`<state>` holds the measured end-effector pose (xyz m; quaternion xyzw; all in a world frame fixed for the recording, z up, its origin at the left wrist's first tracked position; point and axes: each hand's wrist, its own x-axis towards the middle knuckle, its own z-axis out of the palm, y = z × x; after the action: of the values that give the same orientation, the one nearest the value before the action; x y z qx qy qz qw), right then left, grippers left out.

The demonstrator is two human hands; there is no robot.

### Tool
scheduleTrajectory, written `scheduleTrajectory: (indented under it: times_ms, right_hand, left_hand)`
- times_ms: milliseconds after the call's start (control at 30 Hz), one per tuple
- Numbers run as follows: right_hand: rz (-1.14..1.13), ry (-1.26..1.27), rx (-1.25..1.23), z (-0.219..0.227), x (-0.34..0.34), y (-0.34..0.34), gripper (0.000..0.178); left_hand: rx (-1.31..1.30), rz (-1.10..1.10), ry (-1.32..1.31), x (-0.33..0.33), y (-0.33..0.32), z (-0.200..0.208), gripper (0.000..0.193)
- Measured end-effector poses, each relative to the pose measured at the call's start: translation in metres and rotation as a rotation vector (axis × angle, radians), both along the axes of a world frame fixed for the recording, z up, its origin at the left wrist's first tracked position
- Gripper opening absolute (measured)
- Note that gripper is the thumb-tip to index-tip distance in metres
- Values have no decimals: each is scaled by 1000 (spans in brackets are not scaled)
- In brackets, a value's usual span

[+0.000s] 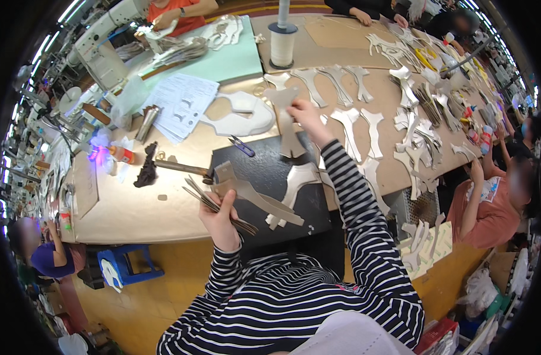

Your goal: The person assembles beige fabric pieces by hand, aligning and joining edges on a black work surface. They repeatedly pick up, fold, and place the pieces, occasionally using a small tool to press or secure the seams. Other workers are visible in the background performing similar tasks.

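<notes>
My left hand (220, 220) grips a sheaf of thin grey-brown cut pieces (255, 198), fanned out over a black mat (253, 168). My right hand (309, 121) reaches forward and pinches a single grey shoe-upper piece (286, 121) by its side, near the mat's far edge. A white cut piece (300, 180) lies on the mat, partly under the sheaf. Close to my left hand is a wooden-handled hammer (182, 167), its head partly covered by the pieces. Blue-handled thread snips (242, 146) rest by the mat's upper left corner.
Rows of white cut pieces (347, 130) lie right of the mat. Beyond stands a thread spool (282, 47). Printed sheets (182, 103) and a white U-shaped template (241, 115) lie at left. Co-workers sit around the table; a blue stool (131, 265) stands at lower left.
</notes>
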<state>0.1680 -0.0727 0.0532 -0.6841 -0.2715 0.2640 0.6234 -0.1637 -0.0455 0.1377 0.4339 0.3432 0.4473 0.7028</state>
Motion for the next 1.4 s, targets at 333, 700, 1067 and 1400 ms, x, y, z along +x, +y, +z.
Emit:
scheduleTrajectory:
  times_ms: [333,700,1067,1400]
  right_hand:
    - [-204,-787,-85,-12,-55,90,40]
    - [284,-182,-162,95,-150,-70,23]
    - [-214,17,-263,-32,4,-96,18]
    - [-242,-708,-575,3,-27,-96,42]
  left_hand:
    - [14,151,72,-25,17,-7,32]
    - [90,-166,33,64,19,-12,26]
    - [-199,-563,-49,40,31,-28,17]
    - [-78,-646,37,35,16,-18,30]
